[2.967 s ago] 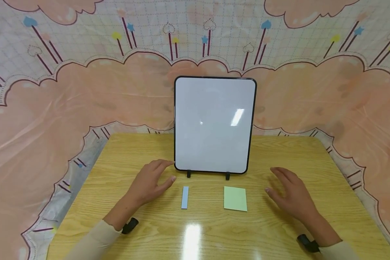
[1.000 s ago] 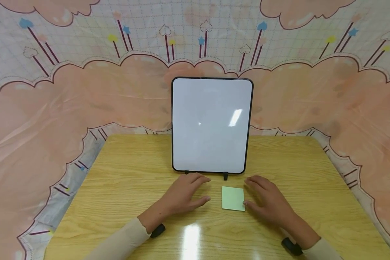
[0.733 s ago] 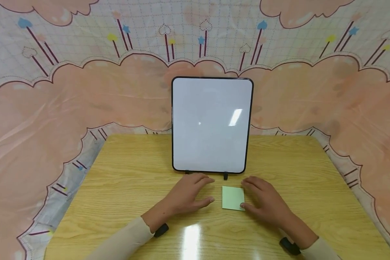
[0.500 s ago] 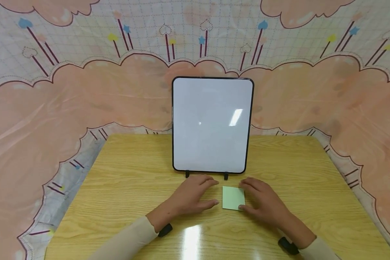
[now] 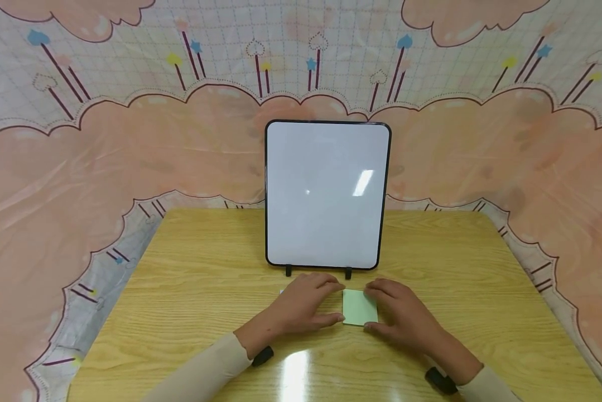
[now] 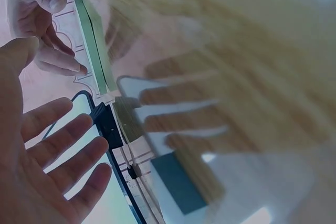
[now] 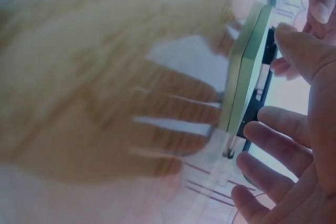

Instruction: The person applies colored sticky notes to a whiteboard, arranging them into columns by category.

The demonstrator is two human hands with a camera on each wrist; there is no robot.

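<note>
A pale green sticky-note pad point(image 5: 359, 307) lies on the table between my two hands. My left hand point(image 5: 303, 307) is at its left side, thumb and index fingertips right at the pad's left edge. From the right, my right hand point(image 5: 406, 315) reaches in, its fingertips overlapping the pad's right corners in the head view. Both hands have relaxed, spread fingers, as the wrist views show. The pad's thickness shows in the right wrist view as a green block point(image 7: 244, 72). A blue-grey strip point(image 6: 178, 182) lies on the table near my left hand; in the head view that hand mostly hides it.
A white board with a black frame point(image 5: 326, 195) stands upright behind the hands on small black feet point(image 5: 348, 273). The glossy wooden table point(image 5: 205, 251) mirrors hands and light. A patterned cloth point(image 5: 205, 145) hangs around the back and sides.
Both hands have moved inward to the pad, the left travelling right past the blue-grey strip and the right travelling left. The pad and board stay in place.
</note>
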